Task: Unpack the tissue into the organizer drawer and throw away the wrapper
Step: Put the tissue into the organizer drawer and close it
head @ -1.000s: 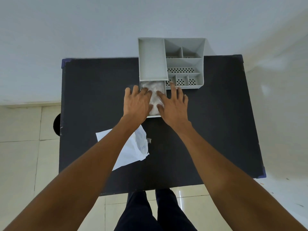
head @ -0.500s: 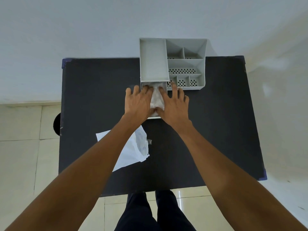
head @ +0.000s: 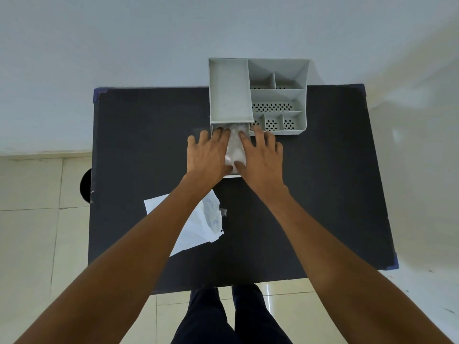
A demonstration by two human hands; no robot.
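Black table (head: 310,194), tissue (head: 234,147) in drawer (head: 232,175) between left hand (head: 208,155), right hand (head: 260,157)

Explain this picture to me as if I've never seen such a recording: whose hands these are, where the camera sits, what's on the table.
No machine here: a person wears one camera on the head, looking down at bare arms. The left hand and right hand lie flat, pressing white tissue into the pulled-out drawer of a grey organizer on a black table. Neither hand grips anything. The empty wrapper lies on the table under the left forearm, not yet thrown away.
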